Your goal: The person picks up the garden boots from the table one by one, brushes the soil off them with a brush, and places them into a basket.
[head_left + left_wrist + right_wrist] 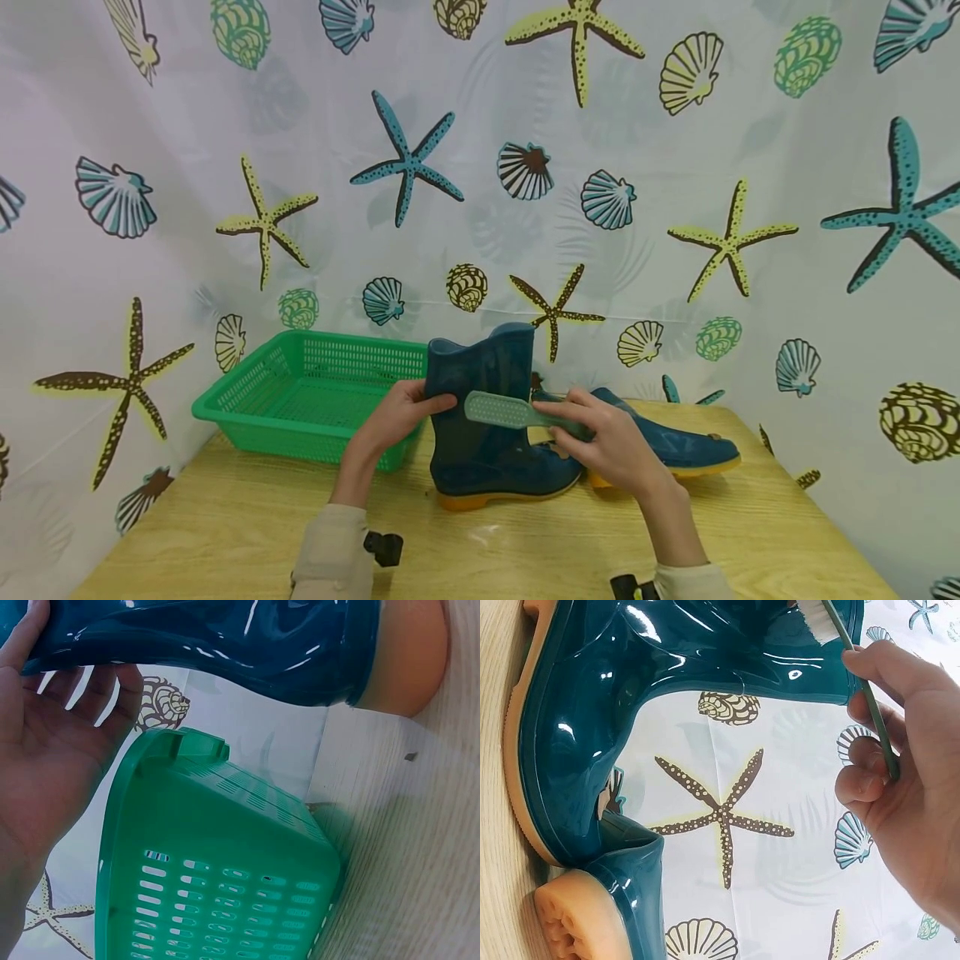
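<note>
A dark blue rubber boot [480, 454] with an orange-yellow sole stands upright on the table, toe to the right. My left hand [405, 412] grips the back of its shaft, thumb on the near side and fingers behind, as the left wrist view shows. In my right hand [613, 442] is a pale green scrub brush [498, 410], held by its handle. Its white bristles [819, 621] face the boot's shaft, touching or very close to it. The second boot [675, 442] lies on its side to the right, behind my right hand, partly hidden.
A green plastic basket [292, 437] with slotted walls stands at the back left, close beside the standing boot. The wood-grain table [480, 558] reaches toward me. Behind and on both sides hangs a white curtain [480, 108] printed with starfish and shells.
</note>
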Action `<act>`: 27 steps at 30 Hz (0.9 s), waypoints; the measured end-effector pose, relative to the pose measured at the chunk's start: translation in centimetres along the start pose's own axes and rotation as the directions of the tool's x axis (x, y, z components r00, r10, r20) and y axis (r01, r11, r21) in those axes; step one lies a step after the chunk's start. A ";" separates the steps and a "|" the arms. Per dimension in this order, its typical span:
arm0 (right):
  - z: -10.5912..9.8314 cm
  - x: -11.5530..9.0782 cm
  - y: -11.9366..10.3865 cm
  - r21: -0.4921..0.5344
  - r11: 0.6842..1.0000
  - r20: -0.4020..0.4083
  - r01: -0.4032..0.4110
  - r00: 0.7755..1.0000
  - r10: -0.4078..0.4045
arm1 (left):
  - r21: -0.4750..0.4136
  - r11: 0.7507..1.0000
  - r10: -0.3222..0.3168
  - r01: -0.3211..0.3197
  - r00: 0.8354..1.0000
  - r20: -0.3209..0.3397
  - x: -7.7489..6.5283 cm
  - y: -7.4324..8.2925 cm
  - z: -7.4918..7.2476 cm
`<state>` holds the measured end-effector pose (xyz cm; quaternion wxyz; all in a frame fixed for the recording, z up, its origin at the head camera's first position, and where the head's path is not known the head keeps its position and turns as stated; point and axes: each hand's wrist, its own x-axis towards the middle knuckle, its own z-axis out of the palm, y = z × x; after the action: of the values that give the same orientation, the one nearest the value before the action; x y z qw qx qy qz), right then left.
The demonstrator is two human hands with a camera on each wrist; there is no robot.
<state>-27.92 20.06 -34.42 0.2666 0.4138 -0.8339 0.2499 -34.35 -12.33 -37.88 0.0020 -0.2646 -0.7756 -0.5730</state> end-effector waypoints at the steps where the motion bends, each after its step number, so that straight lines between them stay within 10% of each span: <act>1: 0.0 0.0 0.0 0.002 1.000 0.005 -0.004 1.000 0.004 | 0.003 1.000 0.000 0.000 1.000 0.000 0.0 0.0 0.0; 16: -0.8 0.0 -0.1 0.016 1.000 -0.124 -0.002 0.992 0.004 | -0.005 1.000 -0.021 0.021 1.000 -0.003 0.2 0.0 0.0; 27: 0.0 0.0 0.0 0.020 1.000 0.004 -0.004 1.000 0.004 | -0.006 1.000 0.001 -0.001 1.000 0.013 0.1 -0.1 -0.1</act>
<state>-27.95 20.10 -34.43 0.2604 0.4151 -0.8327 0.2578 -34.44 -12.38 -37.90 -0.0036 -0.2688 -0.7739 -0.5734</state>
